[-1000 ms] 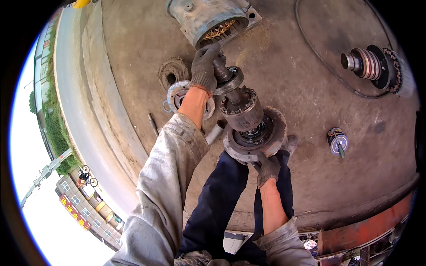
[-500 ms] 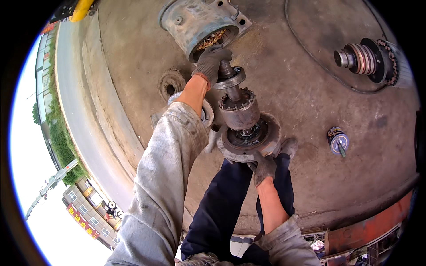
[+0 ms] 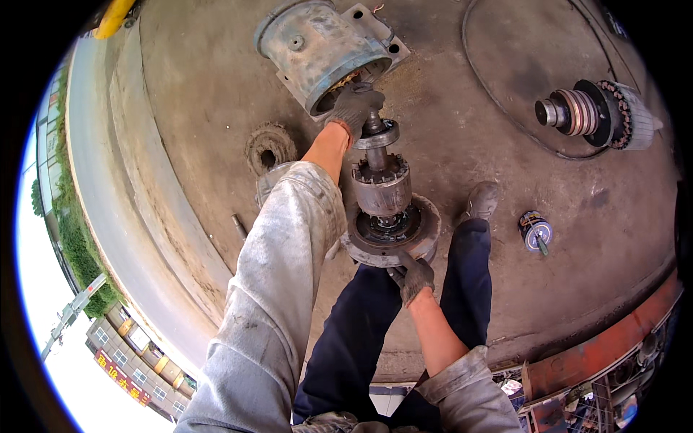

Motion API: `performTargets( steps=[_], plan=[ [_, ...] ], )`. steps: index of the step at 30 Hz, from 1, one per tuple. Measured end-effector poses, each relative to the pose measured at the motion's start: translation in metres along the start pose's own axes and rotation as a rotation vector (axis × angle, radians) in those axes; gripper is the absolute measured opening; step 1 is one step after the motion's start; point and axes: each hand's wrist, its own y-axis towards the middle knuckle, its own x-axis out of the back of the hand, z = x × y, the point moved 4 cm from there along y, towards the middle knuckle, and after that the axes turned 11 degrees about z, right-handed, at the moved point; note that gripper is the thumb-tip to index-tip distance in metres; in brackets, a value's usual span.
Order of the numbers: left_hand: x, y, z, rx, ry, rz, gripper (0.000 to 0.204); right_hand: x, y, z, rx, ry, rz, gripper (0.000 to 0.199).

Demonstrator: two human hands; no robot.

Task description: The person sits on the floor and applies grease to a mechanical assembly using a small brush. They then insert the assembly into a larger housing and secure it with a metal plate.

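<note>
1. Both hands wear dark knitted gloves: the left hand (image 3: pixel 356 108) is curled about the upper end of the shaft, though its back hides the fingertips, and the right hand (image 3: pixel 413 280) pinches the near rim of the flange, thumb on top.
2. Between them stands the dark, cylindrical steel rotor (image 3: pixel 382 196), slightly tilted, its shaft carrying a dark metal ring (image 3: pixel 380 137) just below the left hand. Its lower end sits in the broad, round, grey-brown metal flange (image 3: pixel 364 255), between the person's legs.
3. Judging by how things lie, the work is partway: the rotor is outside any housing, while flange and ring are still on its shaft. Whether they are loose or fixed cannot be told.
4. Just beyond the left hand lies the worn blue-grey cylindrical metal housing (image 3: pixel 307 52). Its open end faces that hand; copper-coloured windings (image 3: pixel 346 81) show inside, but no rotor is visible there.
5. Around the shaft, the flange's recess holds glossy black stuff, perhaps grease.
6. Well right of the right hand stands a small, round, dark-blue can (image 3: pixel 533 224) with a green-handled tool (image 3: pixel 542 247) at its top; its contents cannot be made out.
7. Farther out on that side lies a second rotor with copper-coloured rings (image 3: pixel 628 115), apart from both hands.
</note>
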Motion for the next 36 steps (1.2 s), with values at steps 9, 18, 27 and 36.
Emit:
performTargets(
  steps=[9,18,27,36],
  plan=[
    [0.013,0.044,0.019,0.163,0.013,-0.011,0.021,-0.001,0.059,0.038,-0.090,-0.064,0.034,0.033],
    [0.024,0.099,0.049,0.094,0.168,0.053,0.029,-0.019,0.070,0.026,-0.147,0.044,0.072,0.033],
    [0.038,0.153,0.086,0.173,-0.149,-0.090,0.039,-0.030,0.095,0.073,-0.124,0.119,0.024,0.027],
    [0.066,0.163,0.072,0.233,-0.127,-0.126,0.032,-0.034,0.100,0.100,-0.085,-0.014,-0.038,0.036]
  ],
)
